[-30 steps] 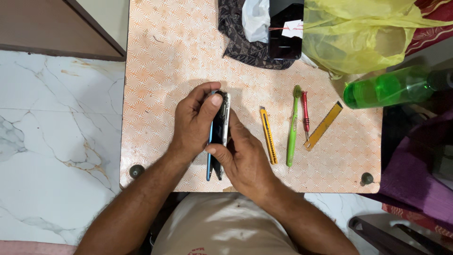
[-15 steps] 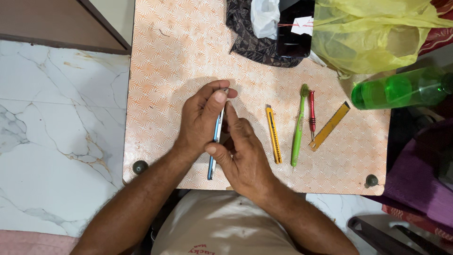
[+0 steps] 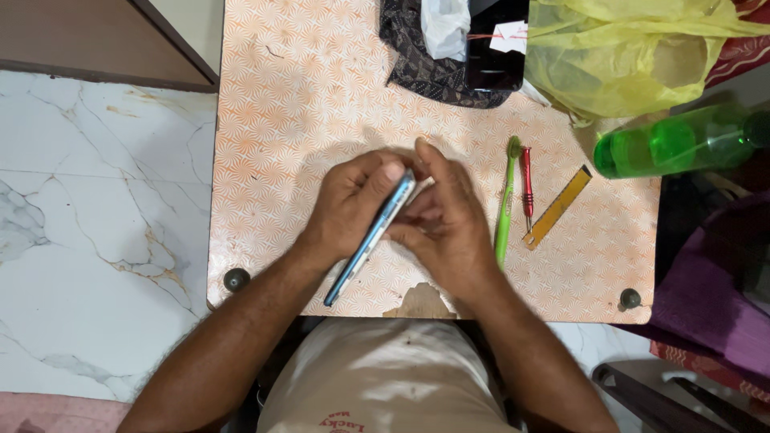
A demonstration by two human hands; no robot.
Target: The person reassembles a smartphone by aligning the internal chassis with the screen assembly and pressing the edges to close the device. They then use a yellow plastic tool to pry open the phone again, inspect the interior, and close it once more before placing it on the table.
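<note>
A thin blue smartphone (image 3: pixel 362 248) is held on its edge over the orange patterned table (image 3: pixel 297 104), its lower end pointing toward me. My left hand (image 3: pixel 346 204) wraps its upper part, fingers curled over the top. My right hand (image 3: pixel 445 216) presses against the phone's other side, and the yellow tool that lay beside it is hidden under this hand. Just right of that hand lie a green toothbrush (image 3: pixel 506 204), a red screwdriver (image 3: pixel 527 186) and a yellow ruler (image 3: pixel 557 207).
At the table's far edge sit a dark patterned cloth (image 3: pixel 417 64), a black phone-like slab with white paper (image 3: pixel 497 48) and a yellow plastic bag (image 3: pixel 626 56). A green bottle (image 3: pixel 674 140) lies at the right edge. Purple fabric (image 3: pixel 706 305) hangs on the right; marble floor is on the left.
Both hands have tilted the phone, its top now leaning to the right. My right hand moved over the spot where the yellow tool lay.
</note>
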